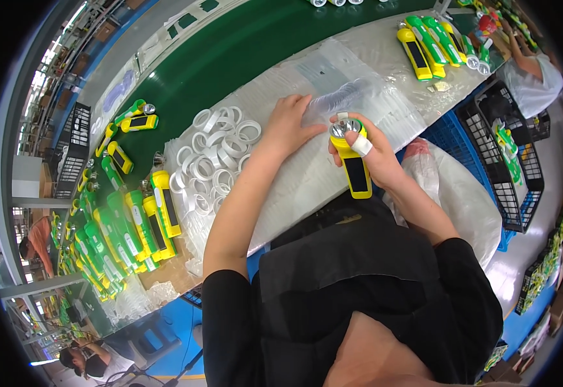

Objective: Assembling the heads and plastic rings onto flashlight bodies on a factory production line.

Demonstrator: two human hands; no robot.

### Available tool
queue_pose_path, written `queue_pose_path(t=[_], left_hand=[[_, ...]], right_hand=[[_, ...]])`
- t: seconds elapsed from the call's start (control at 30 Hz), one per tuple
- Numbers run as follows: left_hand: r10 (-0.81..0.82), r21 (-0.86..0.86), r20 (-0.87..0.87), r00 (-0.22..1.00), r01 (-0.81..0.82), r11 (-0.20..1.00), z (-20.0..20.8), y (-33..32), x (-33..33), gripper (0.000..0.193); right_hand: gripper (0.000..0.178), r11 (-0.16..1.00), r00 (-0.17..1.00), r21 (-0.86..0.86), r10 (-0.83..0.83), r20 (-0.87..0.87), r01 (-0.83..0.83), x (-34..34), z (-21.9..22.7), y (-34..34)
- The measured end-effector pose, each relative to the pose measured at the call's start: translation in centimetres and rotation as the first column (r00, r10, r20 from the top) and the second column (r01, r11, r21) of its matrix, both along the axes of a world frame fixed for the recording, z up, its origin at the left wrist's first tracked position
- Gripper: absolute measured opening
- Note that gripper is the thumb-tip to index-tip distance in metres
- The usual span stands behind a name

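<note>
Right fingers: the right hand (379, 158) is grasping a yellow plastic flashlight with a long dark panel (357, 177) just below its head; a white wrap (362, 145) is covering part of the thumb.
Left fingers: the left hand (289, 128) is spreading, thumb apart, holding nothing visible; whether it is touching the crumpled clear plastic film (341, 97) I cannot tell.
Flashlight: hanging over the worktop's near edge, silvery reflector (344, 128) facing up.
Grip: bearing at the neck looks sound; keeping fingertips off the reflector should be sparing it smudges.
Free hand: supporting the head's far side would probably be preventing a twist.
White rings: a heap of glossy white plastic rings (249, 131) is lying by the left forearm; a swinging elbow could be scattering them.
Farther left: yellow-and-green plastic flashlights (166, 205) are crowding together.
</note>
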State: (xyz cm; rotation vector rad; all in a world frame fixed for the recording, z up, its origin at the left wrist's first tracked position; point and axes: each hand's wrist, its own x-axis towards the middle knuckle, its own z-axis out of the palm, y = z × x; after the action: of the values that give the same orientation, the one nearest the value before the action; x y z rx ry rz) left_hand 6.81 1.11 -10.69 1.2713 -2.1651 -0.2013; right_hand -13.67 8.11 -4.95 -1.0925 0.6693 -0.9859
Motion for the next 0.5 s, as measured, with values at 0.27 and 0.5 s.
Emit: queue_pose_path(t=[0.27, 0.5], left_hand=[[-0.047, 0.105, 0.025, 0.999, 0.044, 0.994, 0.5, 0.2, 0.4, 0.051], [-0.072, 0.16, 0.101, 0.992, 0.055, 0.986, 1.7, 0.4, 1.0, 0.042]], right_hand=[[0.049, 1.0, 1.0, -0.002, -0.027, 0.006, 0.027, -0.5, -0.3, -0.3], [0.052, 1.0, 1.0, -0.005, -0.009, 0.0, 0.009, -0.3, -0.1, -0.2]])
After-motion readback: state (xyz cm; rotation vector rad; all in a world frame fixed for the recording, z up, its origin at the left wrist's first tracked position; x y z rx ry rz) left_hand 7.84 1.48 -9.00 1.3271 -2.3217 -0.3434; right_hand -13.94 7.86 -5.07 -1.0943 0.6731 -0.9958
